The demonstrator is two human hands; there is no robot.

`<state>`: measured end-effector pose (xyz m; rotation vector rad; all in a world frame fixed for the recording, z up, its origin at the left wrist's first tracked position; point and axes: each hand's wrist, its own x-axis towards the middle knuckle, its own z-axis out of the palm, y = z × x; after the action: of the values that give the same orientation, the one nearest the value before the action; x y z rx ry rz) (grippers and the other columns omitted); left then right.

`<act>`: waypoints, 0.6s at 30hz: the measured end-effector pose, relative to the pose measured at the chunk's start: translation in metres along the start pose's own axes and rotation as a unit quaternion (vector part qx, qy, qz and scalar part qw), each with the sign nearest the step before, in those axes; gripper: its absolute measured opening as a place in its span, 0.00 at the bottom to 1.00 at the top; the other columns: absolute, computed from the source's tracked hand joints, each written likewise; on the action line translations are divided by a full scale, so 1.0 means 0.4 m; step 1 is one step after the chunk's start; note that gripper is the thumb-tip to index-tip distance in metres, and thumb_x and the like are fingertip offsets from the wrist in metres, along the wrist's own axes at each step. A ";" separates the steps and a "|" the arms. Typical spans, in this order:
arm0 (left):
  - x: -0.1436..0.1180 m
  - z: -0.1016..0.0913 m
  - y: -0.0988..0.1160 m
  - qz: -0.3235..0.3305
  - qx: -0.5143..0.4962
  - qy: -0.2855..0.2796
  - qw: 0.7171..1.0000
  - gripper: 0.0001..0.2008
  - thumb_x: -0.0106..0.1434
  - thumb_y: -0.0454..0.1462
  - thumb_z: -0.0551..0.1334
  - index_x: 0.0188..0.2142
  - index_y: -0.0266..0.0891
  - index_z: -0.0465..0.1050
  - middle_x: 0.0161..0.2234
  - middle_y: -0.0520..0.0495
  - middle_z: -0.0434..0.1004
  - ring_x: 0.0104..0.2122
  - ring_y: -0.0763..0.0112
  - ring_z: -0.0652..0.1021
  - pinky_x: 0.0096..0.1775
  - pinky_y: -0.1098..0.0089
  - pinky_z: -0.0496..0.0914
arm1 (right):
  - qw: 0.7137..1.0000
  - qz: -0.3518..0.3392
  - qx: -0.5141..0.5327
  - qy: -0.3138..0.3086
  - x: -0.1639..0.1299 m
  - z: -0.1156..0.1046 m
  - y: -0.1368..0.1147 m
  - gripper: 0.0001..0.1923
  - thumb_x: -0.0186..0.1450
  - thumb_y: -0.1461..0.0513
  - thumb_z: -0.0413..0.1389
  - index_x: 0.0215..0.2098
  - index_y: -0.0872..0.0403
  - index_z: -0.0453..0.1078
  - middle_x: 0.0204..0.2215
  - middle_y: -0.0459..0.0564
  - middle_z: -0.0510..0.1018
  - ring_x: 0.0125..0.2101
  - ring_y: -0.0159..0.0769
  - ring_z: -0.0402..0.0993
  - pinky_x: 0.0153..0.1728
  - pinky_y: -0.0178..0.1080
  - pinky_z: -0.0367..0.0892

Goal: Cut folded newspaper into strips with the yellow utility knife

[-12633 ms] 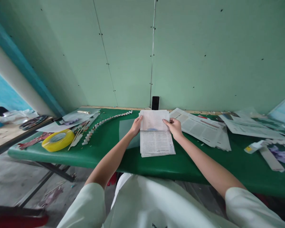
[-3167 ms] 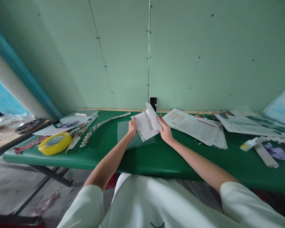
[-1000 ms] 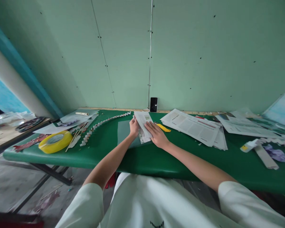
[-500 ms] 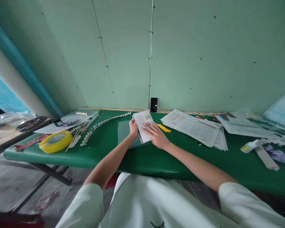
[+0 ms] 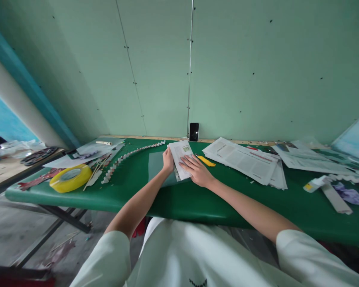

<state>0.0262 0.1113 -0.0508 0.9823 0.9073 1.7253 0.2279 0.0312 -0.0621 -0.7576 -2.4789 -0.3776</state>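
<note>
A folded newspaper sheet (image 5: 181, 153) lies on the green table (image 5: 215, 199), partly over a pale translucent sheet (image 5: 155, 165). My left hand (image 5: 168, 159) pinches the folded paper's left edge. Flat on top of it rests my right hand (image 5: 196, 170), fingers spread and pressing the paper down. A yellow utility knife (image 5: 206, 160) lies just right of my right hand, untouched.
A stack of newspapers (image 5: 245, 159) spreads to the right, with more sheets and scraps (image 5: 335, 187) beyond. A yellow tape roll (image 5: 70, 177), sticks and a folded paper chain (image 5: 128, 155) lie at the left. A phone (image 5: 194, 131) leans against the green wall.
The wide newspaper seen earlier is now folded into a narrow strip. Over the last second my right hand stayed flat on it and slid slightly; the paper settled flatter on the table.
</note>
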 end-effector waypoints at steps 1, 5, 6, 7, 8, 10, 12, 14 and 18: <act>0.000 0.000 0.000 0.000 -0.001 -0.004 1.000 0.30 0.63 0.64 0.71 0.31 0.40 0.74 0.27 0.48 0.77 0.27 0.67 0.76 0.28 0.70 0.70 | 1.000 -0.001 0.000 0.000 0.000 0.000 0.000 0.43 0.72 0.71 0.47 0.84 0.52 0.50 0.80 0.53 0.57 0.80 0.51 0.46 0.79 0.67 0.48; -0.003 0.000 0.002 0.000 -0.001 -0.015 1.000 0.31 0.63 0.66 0.70 0.34 0.40 0.77 0.30 0.44 0.81 0.30 0.62 0.80 0.29 0.68 0.73 | 1.000 0.003 0.000 -0.001 0.000 0.001 -0.001 0.44 0.72 0.71 0.48 0.84 0.51 0.50 0.80 0.52 0.56 0.80 0.51 0.46 0.79 0.67 0.48; -0.004 0.001 0.002 -0.002 -0.002 -0.016 1.000 0.31 0.63 0.67 0.70 0.35 0.40 0.77 0.31 0.43 0.82 0.32 0.59 0.82 0.31 0.67 0.75 | 1.000 0.005 0.000 -0.001 0.001 0.001 -0.002 0.45 0.71 0.71 0.48 0.84 0.50 0.49 0.80 0.51 0.56 0.80 0.51 0.46 0.79 0.67 0.48; -0.005 0.001 0.002 -0.004 -0.005 -0.017 1.000 0.32 0.63 0.67 0.69 0.36 0.40 0.78 0.32 0.42 0.82 0.34 0.57 0.83 0.32 0.65 0.76 | 1.000 0.005 0.001 -0.001 0.001 0.001 -0.003 0.45 0.71 0.72 0.48 0.84 0.50 0.48 0.80 0.51 0.56 0.80 0.51 0.46 0.79 0.67 0.48; -0.006 0.002 0.002 -0.004 -0.008 -0.017 1.000 0.32 0.63 0.68 0.69 0.36 0.40 0.78 0.34 0.41 0.83 0.36 0.54 0.84 0.34 0.63 0.78 | 1.000 0.004 0.001 -0.001 0.001 0.001 -0.003 0.46 0.70 0.72 0.48 0.84 0.50 0.48 0.80 0.51 0.56 0.80 0.51 0.47 0.79 0.67 0.48; -0.007 0.002 0.002 -0.003 -0.012 -0.016 1.000 0.33 0.63 0.69 0.68 0.37 0.41 0.79 0.36 0.39 0.85 0.39 0.50 0.86 0.38 0.60 0.80 | 1.000 0.003 0.000 -0.001 0.002 0.002 -0.005 0.46 0.70 0.72 0.49 0.84 0.50 0.48 0.80 0.52 0.56 0.80 0.51 0.47 0.79 0.68 0.49; -0.008 0.003 0.002 -0.003 -0.011 -0.017 1.000 0.34 0.63 0.69 0.67 0.38 0.40 0.80 0.38 0.38 0.86 0.41 0.48 0.86 0.40 0.59 0.80 | 1.000 0.004 -0.002 -0.003 0.002 0.003 -0.006 0.46 0.70 0.72 0.49 0.84 0.51 0.49 0.80 0.52 0.56 0.80 0.52 0.47 0.79 0.68 0.49; -0.008 0.003 0.002 -0.006 -0.013 -0.023 1.000 0.35 0.63 0.71 0.66 0.39 0.40 0.81 0.39 0.37 0.86 0.41 0.48 0.86 0.40 0.58 0.80 | 1.000 0.006 -0.005 -0.005 0.003 0.005 -0.007 0.45 0.70 0.72 0.49 0.84 0.51 0.50 0.80 0.53 0.57 0.80 0.51 0.47 0.79 0.67 0.49; -0.010 0.004 0.004 -0.010 -0.008 -0.034 0.999 0.36 0.62 0.71 0.67 0.38 0.39 0.81 0.38 0.37 0.85 0.38 0.52 0.85 0.38 0.61 0.79 | 1.000 0.005 -0.012 -0.007 0.004 0.011 -0.009 0.44 0.69 0.72 0.49 0.83 0.53 0.53 0.80 0.54 0.58 0.80 0.52 0.47 0.79 0.66 0.48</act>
<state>0.0282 0.1075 -0.0497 1.0122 0.8546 1.6706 0.2230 0.0309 -0.0654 -0.7841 -2.4866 -0.4005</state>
